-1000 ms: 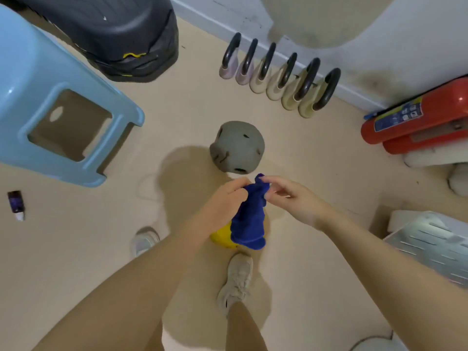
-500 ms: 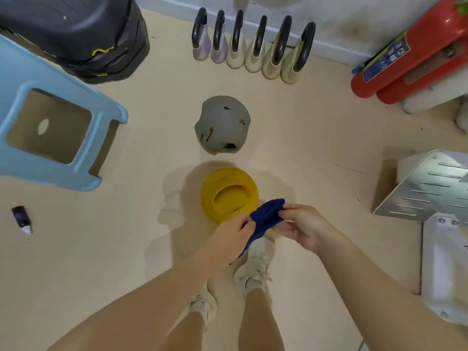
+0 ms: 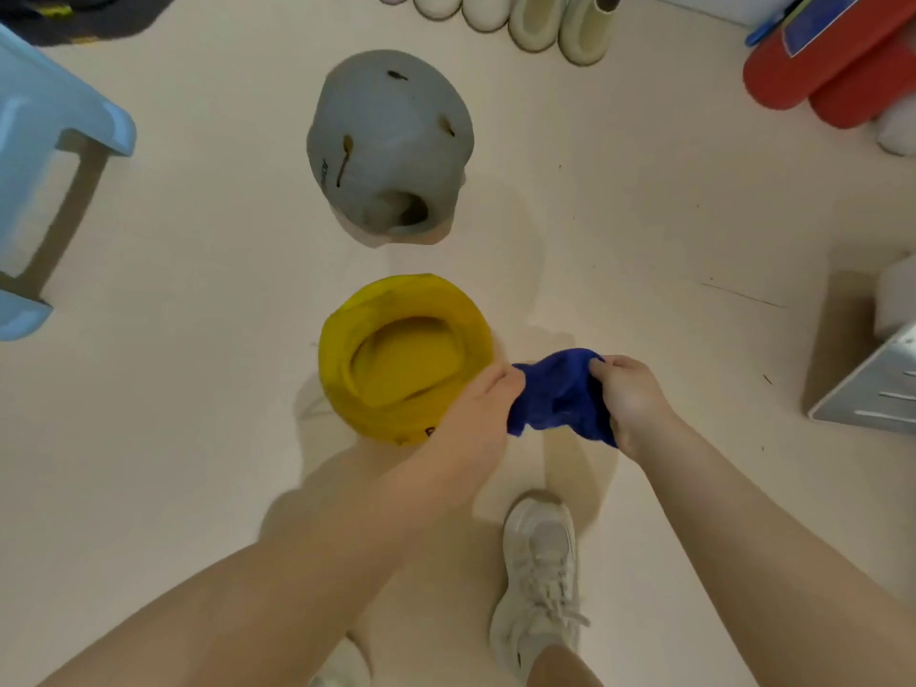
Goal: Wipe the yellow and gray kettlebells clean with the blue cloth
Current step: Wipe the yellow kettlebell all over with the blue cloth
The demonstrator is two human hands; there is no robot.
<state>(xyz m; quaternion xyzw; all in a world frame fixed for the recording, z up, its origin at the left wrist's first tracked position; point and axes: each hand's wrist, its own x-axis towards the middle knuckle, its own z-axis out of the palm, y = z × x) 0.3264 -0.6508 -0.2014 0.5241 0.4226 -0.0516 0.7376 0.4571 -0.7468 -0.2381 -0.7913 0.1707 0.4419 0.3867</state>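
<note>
Between my fingers — blue cloth [image 3: 557,394], left hand [image 3: 478,414] and right hand [image 3: 629,396] both pinching it | yellow kettlebell [image 3: 404,357] just left, gray kettlebell [image 3: 389,141] beyond | step: bunching cloth — next I judge: press onto yellow.

Left hand [image 3: 483,406]: fingers pinch blue cloth [image 3: 557,394], its left edge.
Right hand [image 3: 627,396]: grips cloth's right edge.

Beige floor [image 3: 173,438], light blue plastic stool [image 3: 44,141] at left, red cylinders [image 3: 832,66] top right
</note>
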